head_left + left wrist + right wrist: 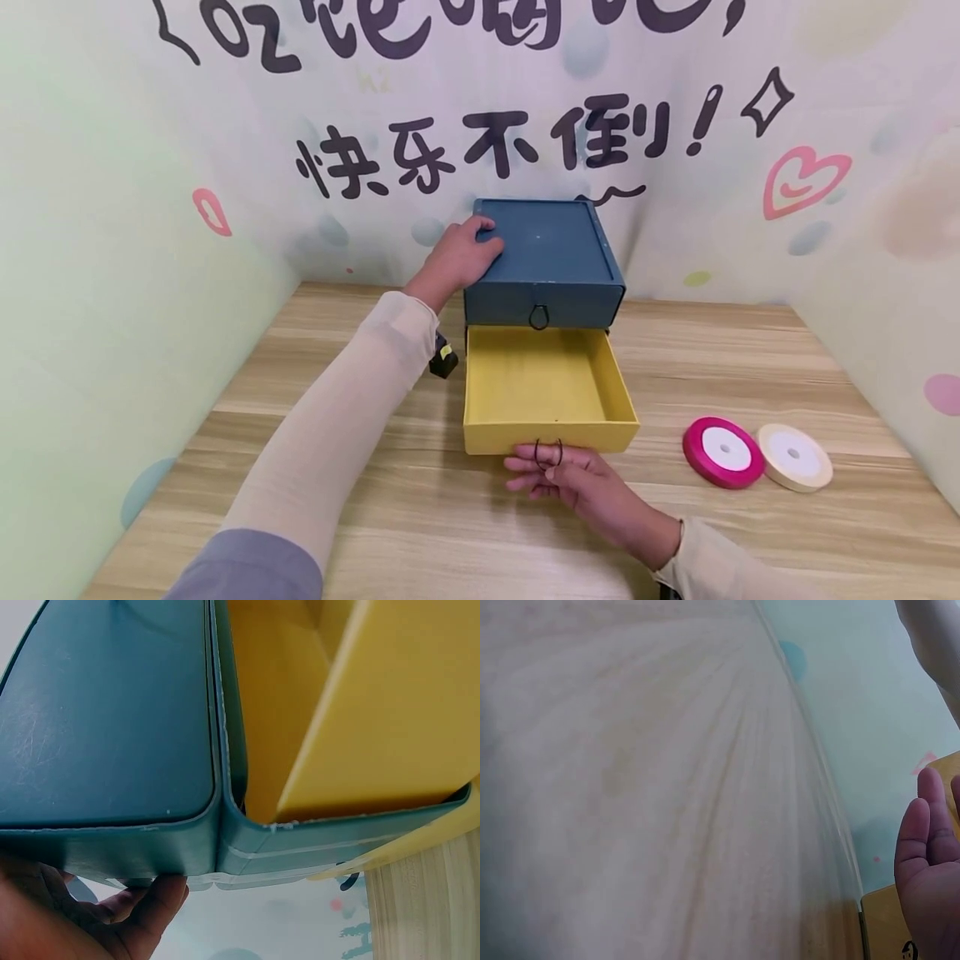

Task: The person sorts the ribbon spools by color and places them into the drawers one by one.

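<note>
A blue two-tier drawer box [547, 242] stands against the back wall, its upper drawer closed with a black loop pull [538, 317] on the front. Below it, a yellow drawer [551, 437] sticks far out and its inside is bare. My left hand [462, 254] rests on the box's top left edge; the left wrist view shows its fingers [154, 915] against the blue shell. At the front of the yellow drawer, my right hand [592, 492] holds the thin black loop pull [537, 454], with a finger through it and the thumb close against it.
On the wooden table [405, 517], a magenta ribbon spool [708, 454] and a cream ribbon spool [813, 475] lie side by side to the right. A small black object with a yellow mark [443, 363] shows beside the left forearm. Printed sheets cover the walls behind and at both sides.
</note>
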`<move>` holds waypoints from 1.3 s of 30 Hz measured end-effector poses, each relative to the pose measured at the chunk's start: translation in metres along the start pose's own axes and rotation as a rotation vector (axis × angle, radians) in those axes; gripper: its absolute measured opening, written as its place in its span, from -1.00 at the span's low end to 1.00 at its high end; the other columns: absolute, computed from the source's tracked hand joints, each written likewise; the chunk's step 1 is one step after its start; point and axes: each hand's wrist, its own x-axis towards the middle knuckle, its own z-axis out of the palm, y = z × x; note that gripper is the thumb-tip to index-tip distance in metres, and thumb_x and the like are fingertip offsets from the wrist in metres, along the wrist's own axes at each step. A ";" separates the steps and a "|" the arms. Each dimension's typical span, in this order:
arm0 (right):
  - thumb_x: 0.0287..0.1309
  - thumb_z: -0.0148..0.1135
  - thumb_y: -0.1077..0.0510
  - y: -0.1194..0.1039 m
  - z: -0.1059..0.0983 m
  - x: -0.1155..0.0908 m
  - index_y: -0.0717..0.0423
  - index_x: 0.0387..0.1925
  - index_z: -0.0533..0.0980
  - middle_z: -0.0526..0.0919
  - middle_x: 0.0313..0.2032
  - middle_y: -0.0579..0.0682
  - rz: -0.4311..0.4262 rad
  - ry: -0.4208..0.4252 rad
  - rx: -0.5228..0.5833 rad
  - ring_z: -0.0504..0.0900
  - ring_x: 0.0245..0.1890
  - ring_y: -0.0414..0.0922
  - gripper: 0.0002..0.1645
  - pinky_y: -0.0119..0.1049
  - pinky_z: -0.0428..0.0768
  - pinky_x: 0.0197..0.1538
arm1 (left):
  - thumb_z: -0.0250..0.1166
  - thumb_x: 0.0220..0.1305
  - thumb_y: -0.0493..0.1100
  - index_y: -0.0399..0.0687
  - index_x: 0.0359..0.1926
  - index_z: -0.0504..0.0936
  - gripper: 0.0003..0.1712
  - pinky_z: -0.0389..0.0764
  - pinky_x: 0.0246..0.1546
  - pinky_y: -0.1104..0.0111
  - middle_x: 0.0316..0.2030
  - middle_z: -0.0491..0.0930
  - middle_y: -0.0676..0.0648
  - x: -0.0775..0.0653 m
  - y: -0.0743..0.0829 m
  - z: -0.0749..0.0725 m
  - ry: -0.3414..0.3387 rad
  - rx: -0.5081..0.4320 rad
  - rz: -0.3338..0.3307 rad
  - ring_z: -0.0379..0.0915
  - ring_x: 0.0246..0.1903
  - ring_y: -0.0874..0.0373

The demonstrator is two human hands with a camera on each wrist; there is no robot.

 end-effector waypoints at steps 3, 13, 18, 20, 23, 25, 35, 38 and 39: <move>0.43 -0.24 0.35 0.002 0.002 -0.002 0.52 0.34 0.23 0.53 0.25 0.07 -0.002 -0.002 -0.009 0.60 0.14 -0.04 -0.48 -0.27 0.52 0.09 | -0.01 0.48 0.12 0.06 0.43 0.32 -0.41 0.30 0.27 0.13 0.43 0.17 -0.17 -0.001 0.000 0.000 0.003 -0.004 0.002 0.18 0.29 -0.04; 0.44 -0.26 0.36 0.009 0.010 -0.006 0.55 0.34 0.19 0.49 0.28 0.09 -0.037 -0.014 -0.010 0.61 0.12 -0.06 -0.48 -0.27 0.52 0.07 | -0.01 0.48 0.10 0.04 0.43 0.33 -0.42 0.31 0.25 0.14 0.42 0.17 -0.18 -0.001 0.000 0.000 0.006 -0.006 0.007 0.19 0.28 -0.04; 0.42 -0.26 0.38 0.009 0.016 -0.005 0.58 0.34 0.18 0.49 0.29 0.07 -0.052 -0.004 -0.032 0.61 0.10 -0.09 -0.47 -0.29 0.52 0.05 | 0.00 0.48 0.10 0.05 0.42 0.33 -0.42 0.31 0.26 0.14 0.43 0.17 -0.17 -0.002 0.001 -0.001 0.007 -0.003 0.001 0.19 0.29 -0.04; 0.42 -0.26 0.38 0.009 0.019 -0.005 0.58 0.34 0.18 0.50 0.29 0.04 -0.056 0.002 -0.040 0.62 0.09 -0.09 -0.47 -0.29 0.52 0.05 | 0.00 0.47 0.11 0.04 0.42 0.33 -0.41 0.31 0.26 0.14 0.43 0.17 -0.17 -0.002 0.001 0.000 0.009 -0.004 0.001 0.19 0.29 -0.04; 0.43 -0.27 0.38 0.009 0.020 -0.005 0.57 0.35 0.18 0.51 0.29 -0.02 -0.048 0.005 -0.037 0.62 0.09 -0.10 -0.47 -0.29 0.51 0.06 | 0.00 0.47 0.11 0.05 0.42 0.33 -0.41 0.31 0.26 0.14 0.43 0.17 -0.17 -0.003 0.001 0.000 0.011 -0.004 0.002 0.19 0.29 -0.04; 0.42 -0.27 0.38 0.010 0.020 -0.006 0.56 0.35 0.18 0.50 0.29 -0.03 -0.041 0.004 -0.037 0.62 0.09 -0.09 -0.47 -0.29 0.51 0.05 | 0.00 0.47 0.11 0.05 0.43 0.33 -0.41 0.31 0.25 0.14 0.43 0.17 -0.17 -0.002 0.001 0.000 0.011 -0.004 0.004 0.20 0.29 -0.03; 0.43 -0.24 0.36 0.014 0.020 -0.013 0.53 0.37 0.18 0.49 0.30 -0.05 0.025 -0.002 -0.020 0.62 0.09 -0.09 -0.45 -0.30 0.48 0.07 | 0.00 0.47 0.11 0.05 0.43 0.32 -0.41 0.31 0.25 0.14 0.44 0.17 -0.16 -0.002 0.001 -0.001 0.000 -0.005 0.006 0.21 0.28 -0.03; 0.43 -0.24 0.36 0.014 0.020 -0.013 0.53 0.37 0.18 0.48 0.31 -0.03 0.041 0.004 -0.023 0.61 0.09 -0.09 -0.45 -0.29 0.49 0.07 | 0.00 0.47 0.11 0.05 0.43 0.32 -0.41 0.30 0.26 0.14 0.44 0.17 -0.16 -0.001 0.001 -0.001 0.001 -0.007 0.004 0.20 0.29 -0.02; 0.43 -0.23 0.35 0.014 0.020 -0.013 0.53 0.37 0.18 0.48 0.31 0.00 0.049 0.010 -0.027 0.62 0.09 -0.09 -0.45 -0.29 0.49 0.07 | 0.00 0.47 0.11 0.05 0.43 0.32 -0.41 0.29 0.27 0.14 0.44 0.17 -0.15 -0.001 0.000 -0.001 0.001 -0.006 0.003 0.20 0.29 -0.02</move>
